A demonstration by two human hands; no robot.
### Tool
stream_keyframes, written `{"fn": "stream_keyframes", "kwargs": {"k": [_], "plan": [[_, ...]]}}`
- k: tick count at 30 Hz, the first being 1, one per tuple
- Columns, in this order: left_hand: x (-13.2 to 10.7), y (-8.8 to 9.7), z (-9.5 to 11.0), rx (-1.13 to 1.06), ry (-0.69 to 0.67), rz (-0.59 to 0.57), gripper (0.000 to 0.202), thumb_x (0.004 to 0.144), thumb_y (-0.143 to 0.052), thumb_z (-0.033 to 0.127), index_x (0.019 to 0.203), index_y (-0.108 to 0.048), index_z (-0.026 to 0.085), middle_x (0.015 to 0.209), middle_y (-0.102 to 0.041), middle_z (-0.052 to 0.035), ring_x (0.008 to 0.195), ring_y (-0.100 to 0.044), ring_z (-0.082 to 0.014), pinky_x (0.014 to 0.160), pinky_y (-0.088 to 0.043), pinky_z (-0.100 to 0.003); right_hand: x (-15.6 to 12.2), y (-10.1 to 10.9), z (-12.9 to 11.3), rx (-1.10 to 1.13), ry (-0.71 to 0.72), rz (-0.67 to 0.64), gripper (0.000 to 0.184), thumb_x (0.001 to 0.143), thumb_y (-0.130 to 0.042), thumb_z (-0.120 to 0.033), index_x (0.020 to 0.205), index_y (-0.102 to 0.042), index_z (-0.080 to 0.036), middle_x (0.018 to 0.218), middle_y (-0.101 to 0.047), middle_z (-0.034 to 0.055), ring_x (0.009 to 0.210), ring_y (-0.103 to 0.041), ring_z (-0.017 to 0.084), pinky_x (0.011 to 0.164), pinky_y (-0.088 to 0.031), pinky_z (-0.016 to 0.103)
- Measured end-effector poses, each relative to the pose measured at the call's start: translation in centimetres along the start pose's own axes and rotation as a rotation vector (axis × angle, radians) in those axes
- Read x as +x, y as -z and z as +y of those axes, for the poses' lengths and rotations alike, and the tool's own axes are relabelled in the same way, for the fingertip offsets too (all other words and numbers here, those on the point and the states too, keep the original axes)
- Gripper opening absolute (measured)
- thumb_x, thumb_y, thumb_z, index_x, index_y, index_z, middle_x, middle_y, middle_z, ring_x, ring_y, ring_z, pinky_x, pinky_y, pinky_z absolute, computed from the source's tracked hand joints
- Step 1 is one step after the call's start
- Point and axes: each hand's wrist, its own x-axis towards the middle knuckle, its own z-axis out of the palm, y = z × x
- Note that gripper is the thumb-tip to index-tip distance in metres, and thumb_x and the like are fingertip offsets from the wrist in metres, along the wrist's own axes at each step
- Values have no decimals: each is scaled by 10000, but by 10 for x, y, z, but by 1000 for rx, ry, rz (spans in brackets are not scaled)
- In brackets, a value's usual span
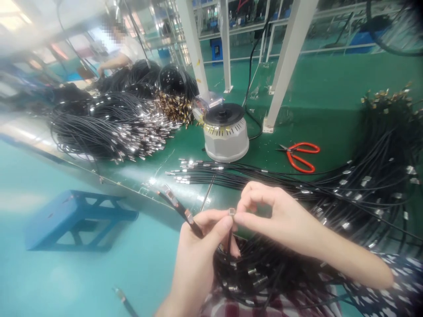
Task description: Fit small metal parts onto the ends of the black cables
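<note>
My left hand is closed round a few black cables whose metal-tipped ends stick out to the upper left. Its thumb and forefinger also pinch the end of one cable. My right hand pinches a small metal ferrule at that cable's tip, fingertips touching those of the left hand. Beneath both hands a heap of black cables with silver ferrules lies in my lap.
A white round machine with a black top stands on the green table. Red-handled scissors lie to its right. Large cable bundles lie at left and cables at right. A blue stool stands on the floor. Another person works far back.
</note>
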Motion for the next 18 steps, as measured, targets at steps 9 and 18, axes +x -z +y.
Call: {"fn": "stream_keyframes", "kwargs": {"k": [9, 18], "plan": [[1, 0, 2, -14, -23, 19, 76, 842, -669, 212, 808, -719, 164, 500, -645, 27, 458, -571, -92, 503, -407, -191, -7, -10, 7, 175, -91, 40, 208, 859, -597, -371, 799, -685, -191, 853, -601, 35, 826, -562, 203, 752, -422, 335], [2, 1, 2, -81, 10, -31, 81, 846, -662, 225, 899, -683, 167, 527, -621, 36, 437, -547, -75, 493, -381, -184, -6, -19, -2, 204, -72, 102, 173, 834, -614, -246, 675, -652, -190, 768, -569, 11, 748, -551, 175, 713, -419, 317]]}}
